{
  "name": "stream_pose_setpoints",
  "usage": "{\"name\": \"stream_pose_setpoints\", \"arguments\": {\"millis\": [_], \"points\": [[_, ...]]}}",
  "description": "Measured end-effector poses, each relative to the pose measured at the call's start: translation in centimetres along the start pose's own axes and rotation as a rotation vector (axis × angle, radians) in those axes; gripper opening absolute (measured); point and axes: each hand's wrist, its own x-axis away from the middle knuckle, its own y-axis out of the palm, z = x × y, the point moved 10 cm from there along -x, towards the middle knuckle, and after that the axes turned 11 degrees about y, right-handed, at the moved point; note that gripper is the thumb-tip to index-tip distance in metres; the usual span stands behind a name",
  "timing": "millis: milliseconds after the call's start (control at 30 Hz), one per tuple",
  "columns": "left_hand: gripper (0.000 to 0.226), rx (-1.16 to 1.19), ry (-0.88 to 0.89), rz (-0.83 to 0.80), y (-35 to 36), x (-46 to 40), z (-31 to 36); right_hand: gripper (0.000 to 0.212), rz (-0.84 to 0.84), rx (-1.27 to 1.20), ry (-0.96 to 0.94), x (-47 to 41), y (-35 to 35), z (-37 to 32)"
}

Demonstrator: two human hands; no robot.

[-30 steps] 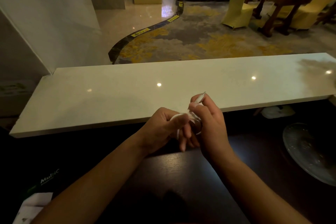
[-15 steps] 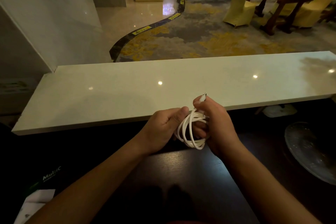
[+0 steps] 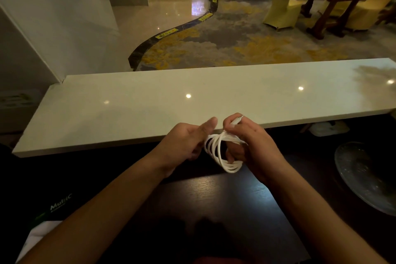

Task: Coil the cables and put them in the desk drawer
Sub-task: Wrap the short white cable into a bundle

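Note:
A white cable (image 3: 216, 152) hangs in several loops between my hands, above the dark wooden desk (image 3: 203, 210). My right hand (image 3: 250, 146) grips the bundle at its top, pinching the plug end between thumb and forefinger so the metal tip sticks up. My left hand (image 3: 188, 141) sits just left of the coil with its thumb raised and its fingers loose against the loops; whether it still grips them is unclear. No drawer is in view.
A pale stone counter shelf (image 3: 150, 103) runs across just beyond my hands. A glass plate (image 3: 364, 176) lies on the desk at the right. A dark box with white lettering (image 3: 53, 208) and a white sheet sit at the lower left.
The coil has come into full view and hangs lower from my right hand. My left hand has loosened, its thumb lifting off the loops.

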Motion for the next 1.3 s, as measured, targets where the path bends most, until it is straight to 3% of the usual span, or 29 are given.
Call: {"name": "stream_pose_setpoints", "arguments": {"millis": [100,300,467,600,767,900,1133,1300], "points": [[0.049,0.158,-0.052,0.033,-0.2,0.1,-0.2,0.018,0.055,0.002,-0.003,0.1,-1.1,-0.4],[0.046,0.22,-0.092,-0.024,-0.9,0.3,-0.9,0.024,0.102,-0.06,0.027,-0.1,-2.8,0.2],[0.031,0.284,0.02,-0.163,-0.4,1.1,0.0,0.019,0.111,-0.053,-0.012,-0.1,-3.4,0.7],[0.026,0.264,0.083,-0.175,0.4,1.3,0.0,0.017,0.105,0.038,-0.071,0.2,-2.3,0.2],[0.02,0.227,0.178,0.026,-0.1,0.4,-0.2,0.019,0.072,-0.027,-0.077,-0.1,-1.5,0.0],[0.042,0.3,0.17,0.061,1.0,0.3,-1.0,0.013,0.033,-0.087,-0.037,0.0,-0.7,0.8],[0.035,0.214,0.015,0.022,2.1,0.6,-2.1,0.013,0.045,-0.101,0.004,0.0,-0.7,1.5],[0.028,-0.166,0.053,0.067,1.4,1.1,-1.0,0.014,0.025,0.048,-0.044,0.2,-0.3,1.3]]}}
